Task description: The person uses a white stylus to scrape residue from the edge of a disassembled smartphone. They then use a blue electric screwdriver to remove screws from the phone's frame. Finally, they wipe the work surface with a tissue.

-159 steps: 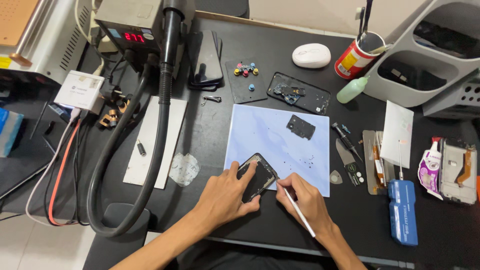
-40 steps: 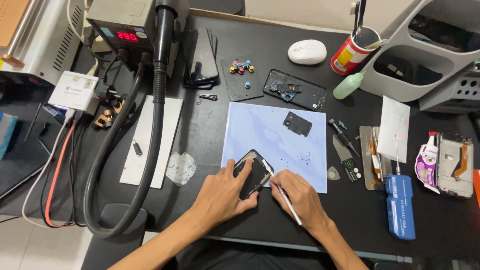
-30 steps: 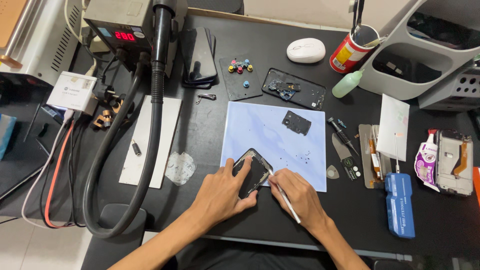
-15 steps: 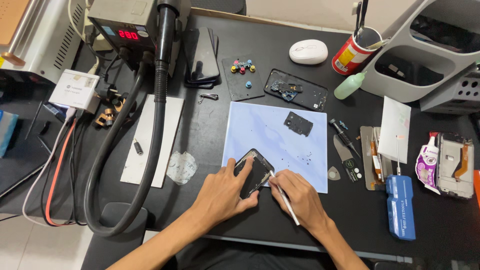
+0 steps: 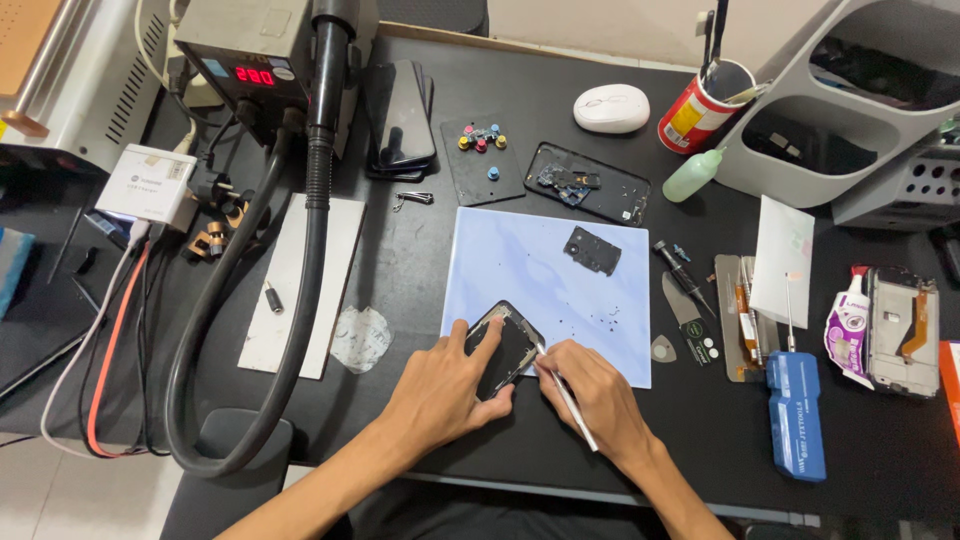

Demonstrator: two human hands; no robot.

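Observation:
My left hand point(image 5: 442, 385) grips a small opened black phone point(image 5: 505, 345) and pins it on the near left corner of a pale blue mat point(image 5: 550, 275). My right hand point(image 5: 592, 393) holds a thin white tool point(image 5: 570, 405) like a pen, its tip touching the phone's right edge. A small black cover part point(image 5: 592, 249) lies further up the mat, with tiny screws scattered below it.
A thick black hose point(image 5: 290, 290) loops from the grey heat station point(image 5: 262, 60) at left. Behind the mat lie a stack of phones point(image 5: 398, 115), a screw pad point(image 5: 482, 160) and a phone back point(image 5: 588, 184). A white mouse point(image 5: 611, 107), red can point(image 5: 698, 105), blue case point(image 5: 796, 413) and grey shelf point(image 5: 850, 110) are right.
Both hands stay on the phone; the white tool's tip has shifted slightly along its right edge. The camera view has shifted a little.

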